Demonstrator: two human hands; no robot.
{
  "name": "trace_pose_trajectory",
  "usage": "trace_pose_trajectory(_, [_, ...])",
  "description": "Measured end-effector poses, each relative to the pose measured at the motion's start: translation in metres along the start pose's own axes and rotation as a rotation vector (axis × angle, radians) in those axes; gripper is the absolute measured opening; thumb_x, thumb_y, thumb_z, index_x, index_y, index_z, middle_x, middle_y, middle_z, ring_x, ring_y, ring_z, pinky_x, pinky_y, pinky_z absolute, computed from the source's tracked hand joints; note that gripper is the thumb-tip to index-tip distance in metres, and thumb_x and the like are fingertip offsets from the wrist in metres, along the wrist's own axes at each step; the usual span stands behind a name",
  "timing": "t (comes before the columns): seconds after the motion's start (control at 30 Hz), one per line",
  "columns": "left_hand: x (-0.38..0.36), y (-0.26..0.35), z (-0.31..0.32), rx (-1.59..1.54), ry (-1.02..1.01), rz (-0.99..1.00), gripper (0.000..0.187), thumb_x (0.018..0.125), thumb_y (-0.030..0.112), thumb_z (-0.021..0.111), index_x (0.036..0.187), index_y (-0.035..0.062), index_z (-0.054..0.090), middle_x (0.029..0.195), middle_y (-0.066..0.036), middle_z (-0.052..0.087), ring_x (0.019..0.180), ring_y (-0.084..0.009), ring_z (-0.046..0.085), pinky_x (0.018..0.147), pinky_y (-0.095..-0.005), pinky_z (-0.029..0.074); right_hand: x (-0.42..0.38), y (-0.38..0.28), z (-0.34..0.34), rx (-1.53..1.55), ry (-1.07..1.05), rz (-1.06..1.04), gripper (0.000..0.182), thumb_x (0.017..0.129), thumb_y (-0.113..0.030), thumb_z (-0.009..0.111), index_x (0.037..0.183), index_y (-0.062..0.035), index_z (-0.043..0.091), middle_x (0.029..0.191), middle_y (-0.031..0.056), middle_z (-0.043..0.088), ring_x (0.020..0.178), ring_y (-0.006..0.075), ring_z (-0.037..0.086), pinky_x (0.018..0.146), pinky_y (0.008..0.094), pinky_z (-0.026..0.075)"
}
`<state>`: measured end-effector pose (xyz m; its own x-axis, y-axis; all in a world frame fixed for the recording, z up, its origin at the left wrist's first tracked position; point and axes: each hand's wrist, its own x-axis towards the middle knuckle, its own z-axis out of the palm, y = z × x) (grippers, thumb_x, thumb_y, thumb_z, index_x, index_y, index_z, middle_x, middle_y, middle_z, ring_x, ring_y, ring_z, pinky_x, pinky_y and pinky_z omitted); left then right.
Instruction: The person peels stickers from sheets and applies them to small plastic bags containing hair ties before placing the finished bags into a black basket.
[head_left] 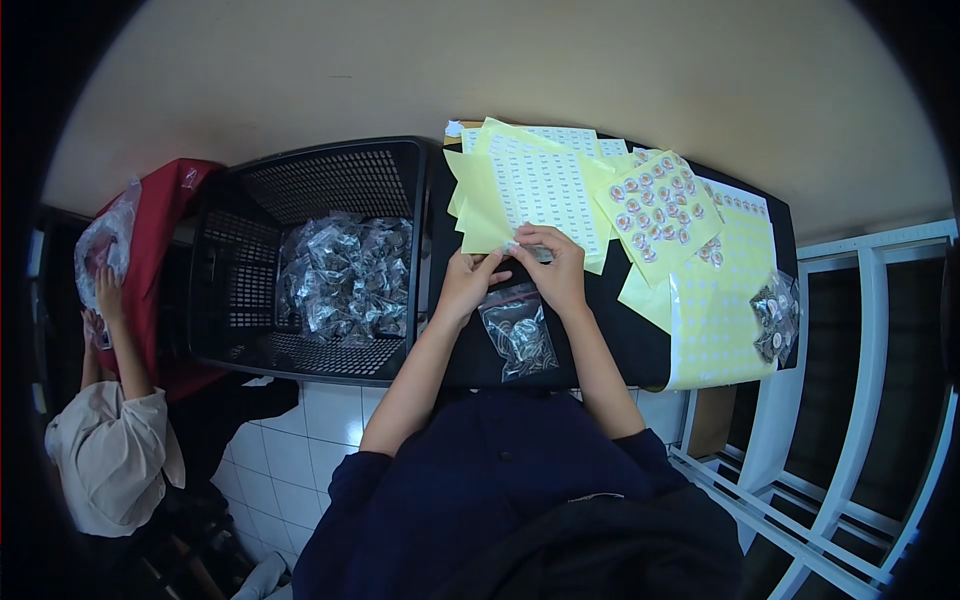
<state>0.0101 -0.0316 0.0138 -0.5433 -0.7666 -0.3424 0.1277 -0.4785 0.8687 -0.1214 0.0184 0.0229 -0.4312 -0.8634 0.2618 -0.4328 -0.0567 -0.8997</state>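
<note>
My left hand (470,284) is closed in a pinch at the lower edge of a yellow-backed sheet of small white printed stickers (548,190). Close beside it, my right hand (556,268) has its thumb and forefinger pressed together at the same edge. A small white piece that looks like a sticker (512,247) shows between the fingertips; its details are too small to read. Just below my hands, a clear zip bag of round metallic pieces (519,334) lies on the black-covered table (625,345).
Round-sticker sheets (658,205) and a large curling yellow sheet (722,300) lie to the right, with filled bags (776,318) at the edge. A black crate (300,375) of bagged pieces (345,275) stands left. Beyond it, another person (115,450) handles clear plastic (105,240) by red cloth (165,220).
</note>
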Motion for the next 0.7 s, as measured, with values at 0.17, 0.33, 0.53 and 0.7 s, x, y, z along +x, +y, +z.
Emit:
trace_pose_trajectory(0.17, [-0.002, 0.001, 0.0, -0.024, -0.003, -0.003, 0.029, 0.089, 0.014, 0.045, 0.114, -0.0005, 0.047, 0.109, -0.011, 0.055, 0.101, -0.0191, 0.053, 0.077, -0.0314, 0.048, 0.003, 0.002, -0.002, 0.016, -0.018, 0.03, 0.011, 0.065, -0.005, 0.068, 0.074, -0.0003, 0.064, 0.088, 0.0122, 0.062, 0.083, 0.0212, 0.06, 0.075, 0.029, 0.045])
trace_pose_trajectory(0.33, [-0.033, 0.009, -0.008, 0.207, -0.016, 0.041, 0.037, 0.088, 0.017, 0.046, 0.117, -0.0059, 0.042, 0.105, -0.015, 0.056, 0.094, -0.0189, 0.057, 0.075, -0.028, 0.048, 0.006, 0.006, -0.004, 0.16, -0.063, 0.055, 0.01, 0.068, -0.006, 0.066, 0.076, -0.0012, 0.063, 0.093, 0.0125, 0.061, 0.091, 0.0223, 0.057, 0.082, 0.0309, 0.042])
trace_pose_trajectory(0.53, [-0.07, 0.01, -0.022, 0.498, -0.034, 0.012, 0.041, 0.084, 0.006, 0.051, 0.121, -0.0065, 0.038, 0.088, -0.013, 0.062, 0.079, -0.0135, 0.06, 0.067, -0.0231, 0.049, -0.026, -0.037, -0.023, -0.176, -0.219, -0.029, 0.01, 0.068, -0.017, 0.065, 0.073, -0.0081, 0.063, 0.088, 0.007, 0.052, 0.089, 0.0247, 0.046, 0.081, 0.0333, 0.036])
trace_pose_trajectory(0.7, [-0.064, -0.001, -0.026, 0.355, -0.069, -0.037, 0.042, 0.084, 0.004, 0.05, 0.123, -0.0057, 0.036, 0.091, -0.012, 0.062, 0.081, -0.0127, 0.06, 0.069, -0.0227, 0.049, -0.053, -0.043, -0.018, -0.346, -0.363, 0.101, 0.012, 0.068, -0.022, 0.065, 0.074, -0.0115, 0.063, 0.089, 0.0042, 0.045, 0.092, 0.0235, 0.037, 0.078, 0.0356, 0.027])
